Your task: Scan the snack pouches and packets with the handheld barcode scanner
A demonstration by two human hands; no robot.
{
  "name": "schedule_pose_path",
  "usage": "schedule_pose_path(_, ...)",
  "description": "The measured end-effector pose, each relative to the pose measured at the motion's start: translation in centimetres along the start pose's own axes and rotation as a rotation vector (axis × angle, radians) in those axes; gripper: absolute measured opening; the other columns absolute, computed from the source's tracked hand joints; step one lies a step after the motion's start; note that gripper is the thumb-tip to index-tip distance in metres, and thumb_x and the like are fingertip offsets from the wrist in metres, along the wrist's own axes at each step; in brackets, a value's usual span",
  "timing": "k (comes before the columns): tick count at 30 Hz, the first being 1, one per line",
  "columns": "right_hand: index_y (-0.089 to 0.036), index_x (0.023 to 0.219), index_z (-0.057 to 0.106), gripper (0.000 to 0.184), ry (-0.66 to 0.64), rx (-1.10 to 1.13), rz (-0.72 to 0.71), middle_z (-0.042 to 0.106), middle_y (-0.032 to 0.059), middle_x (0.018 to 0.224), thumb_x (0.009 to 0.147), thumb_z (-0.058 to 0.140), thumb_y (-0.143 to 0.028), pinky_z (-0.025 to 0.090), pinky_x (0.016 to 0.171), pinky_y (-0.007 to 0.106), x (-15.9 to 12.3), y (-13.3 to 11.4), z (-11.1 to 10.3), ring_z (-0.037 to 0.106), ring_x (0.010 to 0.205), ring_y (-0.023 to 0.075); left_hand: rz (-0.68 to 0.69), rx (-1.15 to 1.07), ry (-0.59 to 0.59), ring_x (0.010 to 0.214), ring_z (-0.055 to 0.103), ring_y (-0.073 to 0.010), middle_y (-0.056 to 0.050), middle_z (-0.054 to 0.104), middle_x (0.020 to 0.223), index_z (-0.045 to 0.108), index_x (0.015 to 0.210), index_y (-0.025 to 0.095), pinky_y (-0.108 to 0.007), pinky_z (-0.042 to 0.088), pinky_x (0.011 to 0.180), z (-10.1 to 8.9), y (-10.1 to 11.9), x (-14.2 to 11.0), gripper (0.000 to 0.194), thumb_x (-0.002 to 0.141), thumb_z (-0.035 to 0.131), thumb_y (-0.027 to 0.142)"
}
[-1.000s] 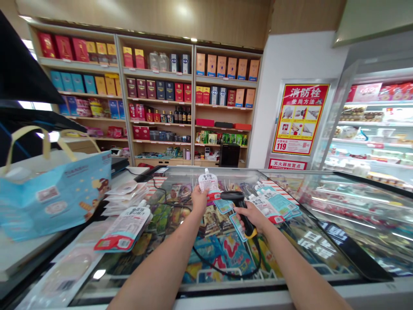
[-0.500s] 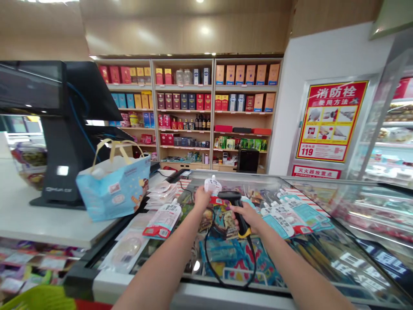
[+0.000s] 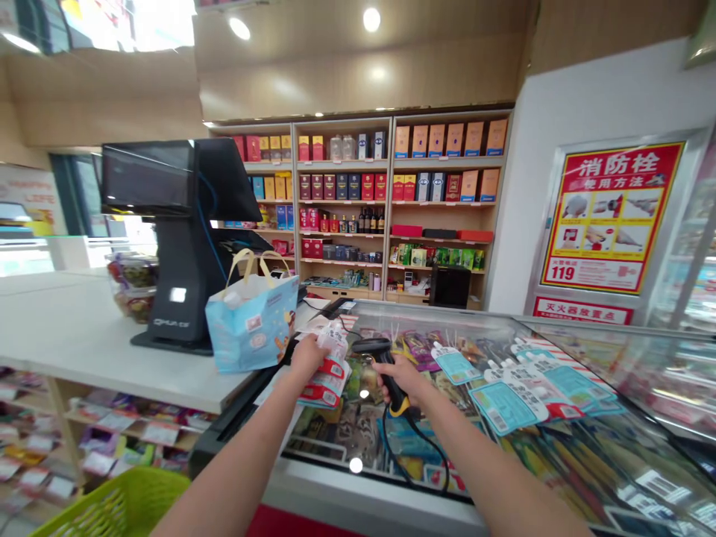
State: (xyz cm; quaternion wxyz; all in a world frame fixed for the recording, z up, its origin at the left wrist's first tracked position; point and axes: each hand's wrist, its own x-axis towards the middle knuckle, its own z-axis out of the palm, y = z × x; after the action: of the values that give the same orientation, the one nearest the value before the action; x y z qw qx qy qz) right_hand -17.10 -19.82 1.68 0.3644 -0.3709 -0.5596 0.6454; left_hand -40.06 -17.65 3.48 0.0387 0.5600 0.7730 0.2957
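Note:
My left hand [image 3: 309,359] is closed on a white, red and light-blue spouted pouch [image 3: 335,350], low over the left side of the glass freezer top [image 3: 358,440]. Another such pouch [image 3: 321,395] lies under it. In my right hand [image 3: 398,379] is a black and yellow barcode scanner [image 3: 374,346], its head turned toward the pouch. The scanner's black cord [image 3: 433,440] loops down across the glass. Farther right, one pouch [image 3: 456,363] lies alone, and several more pouches [image 3: 517,403] overlap in a spread pile.
A light-blue paper bag [image 3: 254,321] stands on the white counter [image 3: 67,321] beside a black register screen [image 3: 148,175]. A green basket [image 3: 117,507] is at the lower left. Shelves of boxes and bottles [image 3: 344,186] line the back wall, right of which hangs a red fire-hydrant sign [image 3: 612,216].
My left hand has carried the pouch left and down, onto the pouch lying there. The scanner has followed slightly left. The camera view has turned left, showing more of the counter.

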Motion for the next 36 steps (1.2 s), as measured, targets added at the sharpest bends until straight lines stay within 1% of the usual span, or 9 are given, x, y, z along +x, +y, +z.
schedule_pose_path(6, -0.020, 0.083, 0.046, 0.041, 0.013, -0.042, -0.012, 0.055, -0.0073, 0.049, 0.058, 0.070, -0.041, 0.041, 0.036, 0.022, -0.1, 0.6, 0.3, 0.047, 0.036, 0.0090, 0.315, 0.268, 0.189, 0.126, 0.045, -0.0302, -0.017, 0.048, 0.138, 0.056, 0.123, 0.014, -0.041, 0.037, 0.103, -0.1, -0.8, -4.7, 0.045, 0.079, 0.057, 0.024)
schedule_pose_path(8, -0.020, 0.083, 0.046, 0.041, 0.016, -0.035, -0.029, 0.055, -0.0075, 0.049, 0.057, 0.070, -0.042, 0.041, 0.035, 0.022, -0.2, 0.8, -0.1, 0.047, 0.036, 0.0090, 0.442, 0.308, 0.103, 0.136, 0.033, -0.0333, -0.014, 0.035, 0.149, 0.050, 0.133, 0.021, -0.049, 0.032, 0.107, 0.0, -1.4, -6.2, 0.057, 0.078, 0.061, 0.033)
schedule_pose_path(11, -0.020, 0.082, 0.047, 0.041, 0.019, -0.018, -0.045, 0.054, -0.0081, 0.048, 0.057, 0.070, -0.043, 0.041, 0.035, 0.022, -0.3, 1.2, -0.6, 0.045, 0.035, 0.0086, 0.545, 0.386, -0.132, 0.143, 0.014, -0.0383, -0.009, 0.020, 0.157, 0.036, 0.143, 0.032, -0.063, 0.022, 0.107, 0.2, -2.5, -7.9, 0.080, 0.071, 0.068, 0.044)
schedule_pose_path(14, -0.019, 0.078, 0.047, 0.037, 0.028, -0.024, -0.029, 0.055, -0.0069, 0.048, 0.058, 0.069, -0.042, 0.041, 0.035, 0.023, -0.3, 1.7, -0.9, 0.046, 0.035, 0.0087, 0.538, 0.424, -0.255, 0.143, 0.013, -0.0386, -0.008, 0.018, 0.157, 0.033, 0.145, 0.035, -0.062, 0.024, 0.106, 0.6, -3.3, -8.3, 0.078, 0.074, 0.065, 0.046)
schedule_pose_path(20, -0.018, 0.076, 0.049, 0.031, 0.034, -0.012, -0.033, 0.056, -0.0056, 0.049, 0.062, 0.068, -0.038, 0.043, 0.035, 0.023, -0.5, 2.0, -1.5, 0.047, 0.036, 0.0089, 0.529, 0.441, -0.175, 0.142, 0.019, -0.0372, -0.009, 0.025, 0.155, 0.042, 0.141, 0.032, -0.051, 0.036, 0.104, 2.3, -3.3, -6.5, 0.066, 0.078, 0.061, 0.043)
schedule_pose_path(26, -0.019, 0.073, 0.048, 0.025, 0.056, 0.006, -0.025, 0.054, -0.0059, 0.048, 0.066, 0.065, -0.035, 0.042, 0.035, 0.022, -0.7, 1.8, -1.8, 0.046, 0.035, 0.0087, 0.526, 0.465, -0.123, 0.140, 0.026, -0.0349, -0.010, 0.030, 0.153, 0.047, 0.137, 0.031, -0.051, 0.030, 0.108, 3.4, -3.0, -3.9, 0.058, 0.081, 0.058, 0.039)
schedule_pose_path(30, -0.019, 0.071, 0.048, 0.025, 0.034, -0.004, -0.045, 0.055, -0.0046, 0.050, 0.065, 0.067, -0.035, 0.041, 0.034, 0.022, -0.4, 2.1, -2.1, 0.046, 0.035, 0.0088, 0.493, 0.471, -0.123, 0.140, 0.026, -0.0355, -0.011, 0.028, 0.154, 0.047, 0.137, 0.032, -0.053, 0.030, 0.107, 3.0, -2.6, -3.4, 0.056, 0.082, 0.056, 0.032)
schedule_pose_path(33, -0.019, 0.071, 0.048, 0.028, 0.021, -0.001, -0.055, 0.055, -0.0050, 0.050, 0.063, 0.068, -0.037, 0.042, 0.034, 0.022, -0.3, 2.0, -2.4, 0.046, 0.035, 0.0086, 0.480, 0.505, -0.143, 0.140, 0.025, -0.0375, -0.012, 0.029, 0.153, 0.048, 0.136, 0.031, -0.062, 0.024, 0.107, 1.9, -2.1, -3.7, 0.056, 0.081, 0.056, 0.033)
schedule_pose_path(36, -0.019, 0.073, 0.048, 0.032, 0.029, 0.025, -0.061, 0.054, -0.0059, 0.049, 0.062, 0.070, -0.039, 0.042, 0.034, 0.022, -0.3, 1.5, -2.8, 0.046, 0.035, 0.0084, 0.440, 0.542, -0.227, 0.140, 0.024, -0.0385, -0.012, 0.033, 0.151, 0.050, 0.134, 0.030, -0.068, 0.018, 0.105, 0.4, -1.4, -3.9, 0.064, 0.072, 0.064, 0.028)
